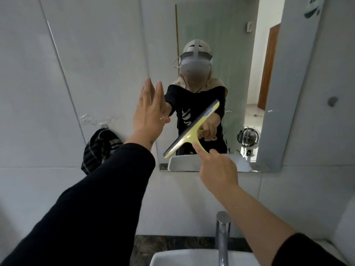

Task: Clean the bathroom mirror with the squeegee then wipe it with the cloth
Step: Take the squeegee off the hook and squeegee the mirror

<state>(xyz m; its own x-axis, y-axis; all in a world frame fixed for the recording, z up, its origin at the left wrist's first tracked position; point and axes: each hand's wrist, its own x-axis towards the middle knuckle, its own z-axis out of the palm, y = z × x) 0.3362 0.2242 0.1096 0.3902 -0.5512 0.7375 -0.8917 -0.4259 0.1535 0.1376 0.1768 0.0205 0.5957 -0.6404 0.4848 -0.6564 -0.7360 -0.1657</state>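
The bathroom mirror [221, 35] hangs on the tiled wall above the sink. My right hand [217, 167] grips the handle of a yellow squeegee [190, 131], index finger stretched along it. Its blade lies slanted against the lower middle of the glass. My left hand [149, 112] rests flat and open against the mirror's left edge, fingers pointing up. A dark checked cloth [99, 148] hangs on the wall left of the mirror, partly hidden behind my left sleeve. The glass reflects a person wearing a headset.
A chrome tap [222, 233] rises from the white sink [172, 258] directly below my arms. Water streaks mark the tiles left of the mirror [92, 120]. A small grey wall fitting [332, 101] sits to the right of the mirror.
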